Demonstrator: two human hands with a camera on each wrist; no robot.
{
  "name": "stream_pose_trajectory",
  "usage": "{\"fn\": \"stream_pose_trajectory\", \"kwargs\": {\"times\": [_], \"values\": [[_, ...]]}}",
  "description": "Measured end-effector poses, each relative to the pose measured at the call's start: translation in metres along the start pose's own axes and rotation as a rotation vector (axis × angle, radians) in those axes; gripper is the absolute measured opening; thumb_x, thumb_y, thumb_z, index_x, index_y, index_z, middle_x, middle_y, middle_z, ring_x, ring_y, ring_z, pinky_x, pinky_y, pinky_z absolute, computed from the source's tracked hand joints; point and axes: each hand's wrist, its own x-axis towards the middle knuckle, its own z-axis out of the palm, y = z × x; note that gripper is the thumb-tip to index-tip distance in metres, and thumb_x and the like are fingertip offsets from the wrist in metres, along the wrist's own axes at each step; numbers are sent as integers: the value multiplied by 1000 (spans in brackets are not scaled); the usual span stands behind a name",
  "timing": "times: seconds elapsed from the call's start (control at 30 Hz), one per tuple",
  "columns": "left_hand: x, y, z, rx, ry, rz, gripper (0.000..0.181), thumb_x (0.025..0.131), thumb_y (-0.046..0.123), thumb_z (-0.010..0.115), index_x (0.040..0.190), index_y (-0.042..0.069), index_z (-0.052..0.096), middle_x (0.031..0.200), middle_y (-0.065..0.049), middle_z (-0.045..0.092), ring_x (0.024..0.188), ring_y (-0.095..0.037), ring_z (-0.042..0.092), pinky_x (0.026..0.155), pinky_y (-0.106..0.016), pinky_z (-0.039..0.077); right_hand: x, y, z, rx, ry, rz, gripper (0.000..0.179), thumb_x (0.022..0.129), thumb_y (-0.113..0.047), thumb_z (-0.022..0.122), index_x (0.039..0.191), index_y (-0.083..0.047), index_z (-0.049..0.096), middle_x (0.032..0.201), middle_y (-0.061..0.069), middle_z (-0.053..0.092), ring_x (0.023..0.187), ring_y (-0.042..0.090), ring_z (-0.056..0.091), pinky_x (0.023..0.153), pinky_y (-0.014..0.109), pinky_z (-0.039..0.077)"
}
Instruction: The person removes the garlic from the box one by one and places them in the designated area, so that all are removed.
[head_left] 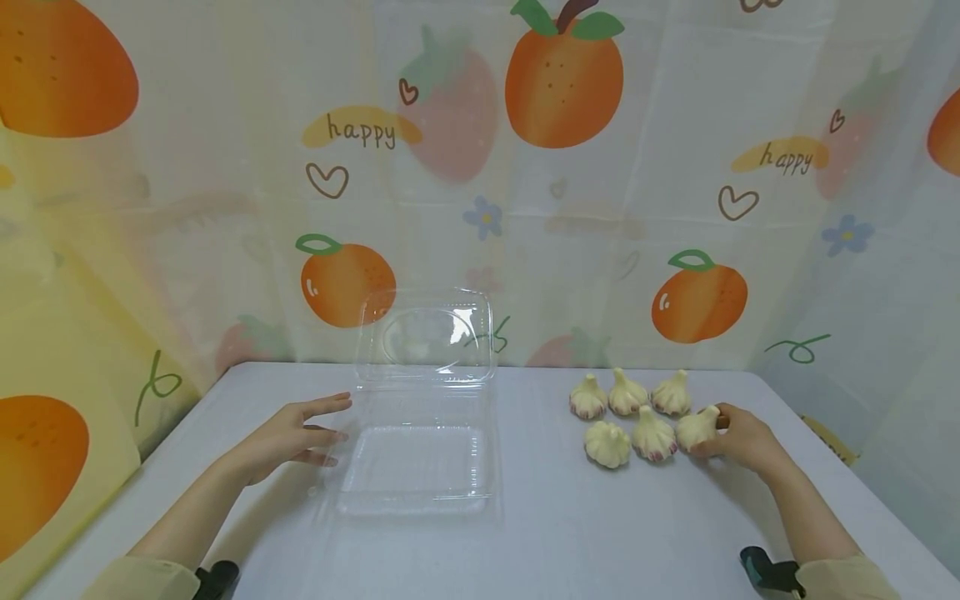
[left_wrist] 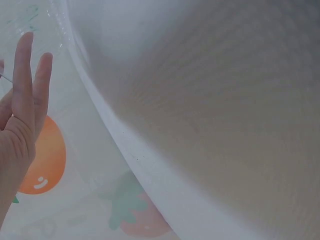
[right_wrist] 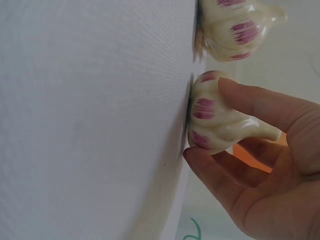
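A clear plastic clamshell box (head_left: 415, 507) lies with its lid (head_left: 423, 333) raised at the back. Beside its left wall is my left hand (head_left: 292, 437), fingers extended and spread; whether they touch the plastic is unclear. In the left wrist view that hand (left_wrist: 22, 115) shows straight fingers at the left edge. My right hand (head_left: 750, 446) pinches a garlic bulb (head_left: 697, 429) at the right end of the front row. Thumb and fingers lie on either side of this purple-streaked bulb (right_wrist: 205, 110) in the right wrist view, its base at the tabletop.
Several other garlic bulbs stand in two rows left of the held one, among them a front bulb (head_left: 654, 435) and a back bulb (head_left: 588, 398). The white table (head_left: 570, 533) ends at a fruit-print curtain (head_left: 570, 217).
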Motion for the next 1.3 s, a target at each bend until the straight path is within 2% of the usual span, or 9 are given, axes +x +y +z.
{"fn": "stream_pose_trajectory", "kwargs": {"times": [0.17, 0.27, 0.33, 0.5, 0.57, 0.63, 0.9, 1.1, 1.3], "values": [[1, 0, 0, 1, -3, 3, 70, 94, 12, 64, 152, -6, 28, 166, -20, 14, 128, -43, 54, 83, -38, 64, 0, 0, -1, 10, 6, 4, 81, 82, -31, 78, 136, 15, 39, 135, 44, 43, 115, 56, 48, 90, 64, 51], [1, 0, 0, -3, -4, 3, 71, 94, 11, 64, 152, -6, 28, 166, -21, 14, 128, -43, 54, 83, -38, 64, 0, -1, -2, 22, 38, 12, 83, 86, -39, 74, 139, 13, 36, 139, 45, 37, 120, 59, 43, 92, 67, 49], [2, 0, -1, -5, -5, 6, 71, 94, 11, 64, 152, -6, 28, 166, -21, 14, 127, -42, 55, 83, -39, 64, 0, -4, -3, 30, 109, 15, 86, 89, -43, 70, 142, 13, 33, 142, 45, 34, 124, 60, 39, 96, 70, 46], [3, -1, -1, -5, -4, 9, 71, 94, 12, 64, 152, -5, 28, 166, -21, 14, 126, -41, 56, 82, -39, 64, -3, -23, -2, 117, 383, -10, 82, 94, -41, 64, 146, 12, 29, 147, 41, 32, 132, 59, 32, 106, 72, 36], [3, 0, 0, -3, -2, 8, 71, 94, 11, 64, 152, -5, 28, 165, -21, 15, 126, -41, 56, 82, -39, 64, -5, -36, -1, 173, 451, -39, 79, 95, -39, 63, 148, 9, 30, 150, 39, 31, 135, 58, 29, 109, 72, 32], [2, 0, 0, 0, -2, 6, 71, 94, 11, 64, 153, -5, 28, 165, -21, 15, 127, -42, 56, 83, -39, 64, -9, -49, 0, 217, 480, -75, 77, 96, -38, 63, 149, 6, 30, 152, 35, 31, 138, 57, 27, 111, 73, 30], [1, 2, 2, 31, 8, -7, 71, 94, 13, 64, 153, -3, 28, 164, -22, 17, 127, -40, 55, 82, -38, 64, -20, -94, 10, 256, 490, -269, 66, 95, -28, 66, 146, 3, 36, 152, 30, 35, 136, 51, 34, 108, 70, 36], [1, 2, 3, 68, 18, -6, 69, 95, 15, 63, 154, 0, 30, 163, -23, 21, 128, -42, 56, 83, -38, 64, -19, -115, 21, 245, 451, -342, 60, 92, -20, 69, 141, 3, 42, 151, 28, 37, 139, 47, 34, 111, 69, 35], [-1, 3, 3, 222, 55, 22, 62, 98, 22, 59, 152, 3, 36, 160, -22, 31, 132, -45, 51, 91, -42, 61, -14, -131, 38, 259, 385, -383, 58, 93, -19, 68, 141, 1, 43, 156, 25, 32, 144, 45, 29, 116, 67, 32]]}}
